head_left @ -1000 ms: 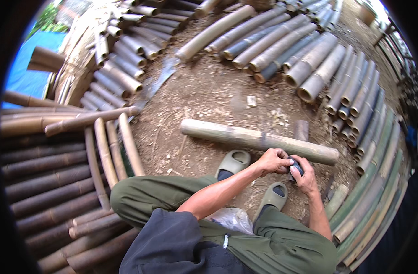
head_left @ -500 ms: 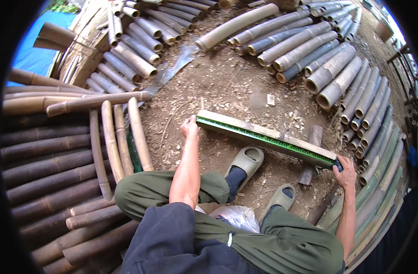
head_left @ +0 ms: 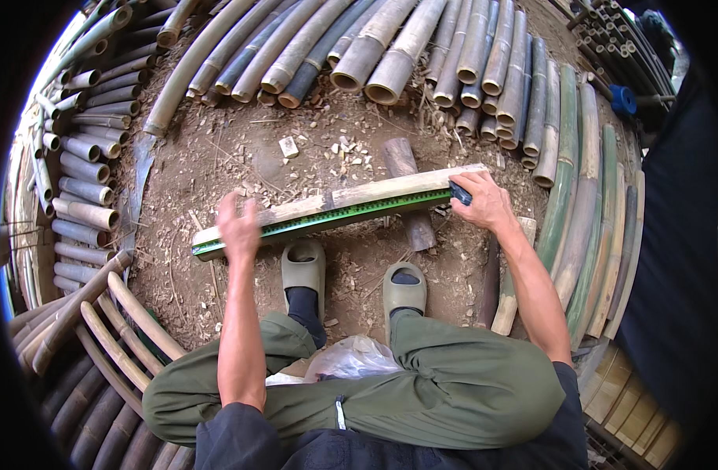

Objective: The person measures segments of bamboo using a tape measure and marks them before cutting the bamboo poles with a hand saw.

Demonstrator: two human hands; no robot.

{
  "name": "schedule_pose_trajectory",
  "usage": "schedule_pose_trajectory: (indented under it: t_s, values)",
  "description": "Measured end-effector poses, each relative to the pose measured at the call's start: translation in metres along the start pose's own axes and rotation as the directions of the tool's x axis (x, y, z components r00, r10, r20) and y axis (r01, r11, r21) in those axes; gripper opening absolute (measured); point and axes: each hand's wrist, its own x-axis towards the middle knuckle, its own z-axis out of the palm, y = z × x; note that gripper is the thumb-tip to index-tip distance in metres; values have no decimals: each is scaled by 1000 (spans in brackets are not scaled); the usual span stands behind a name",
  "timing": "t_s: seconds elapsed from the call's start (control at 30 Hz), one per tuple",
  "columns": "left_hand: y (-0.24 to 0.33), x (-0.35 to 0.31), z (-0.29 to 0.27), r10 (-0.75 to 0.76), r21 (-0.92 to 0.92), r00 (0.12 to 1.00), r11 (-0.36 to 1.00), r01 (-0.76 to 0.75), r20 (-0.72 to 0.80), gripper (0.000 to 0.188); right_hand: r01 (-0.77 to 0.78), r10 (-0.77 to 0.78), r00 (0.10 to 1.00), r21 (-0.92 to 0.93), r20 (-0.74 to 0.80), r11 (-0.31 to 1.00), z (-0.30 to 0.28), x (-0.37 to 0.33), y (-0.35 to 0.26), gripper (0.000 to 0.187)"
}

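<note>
Hand Status: Right Fingers Clamped, Left Fingers Unresolved

I am viewing both hands through the head camera. The fingers of the right hand (head_left: 486,201) are clamping a small dark case (head_left: 459,193) at the right end of a bamboo length (head_left: 367,192). The left hand (head_left: 239,227) is appearing blurred over the left portion of the same length, just inboard of its end; I cannot tell whether its fingers are gripping, touching or standing apart.

A green strip (head_left: 355,212) with dark marks is running along the near side of the bamboo length, below its pale upper face, and is meeting the dark case at the right. The bamboo length is lying crosswise in front of the person, its right end farther out than its left. A short log (head_left: 418,232) is passing beneath it, right of centre, and showing on both sides.

Nearer the body, two sandals (head_left: 303,270) are resting on the ground (head_left: 218,172), and a translucent plastic bag (head_left: 355,359) is sitting between the legs in green trousers (head_left: 461,384).

Beyond the bamboo length, a pale block (head_left: 288,147) is lying among wood chips (head_left: 349,149). Farther out, rows of cut bamboo poles (head_left: 410,51) are fanning around the far side, and more poles are lining both flanks.
</note>
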Motion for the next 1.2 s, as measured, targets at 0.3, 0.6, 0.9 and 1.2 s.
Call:
schedule_pose_trajectory:
  t_s: [0.3, 0.6, 0.9, 1.2]
  values:
    - [161, 3, 173, 31, -8, 543, 999, -43, 839, 79, 37, -37, 997, 5, -61, 999, 15, 4, -5, 45]
    - [189, -16, 212, 42, 63, 532, 982, -178, 846, 75, 14, -15, 996, -10, -89, 1000, 7, -7, 28, 47]
    - [219, -21, 230, 127, -7, 344, 944, -331, 930, 67, 11, -4, 993, 63, -115, 998, 13, -12, 43, 49]
    - [213, -25, 243, -56, 232, 493, 925, -302, 868, 79, 14, 0, 988, 91, -152, 996, 15, -11, 42, 47]
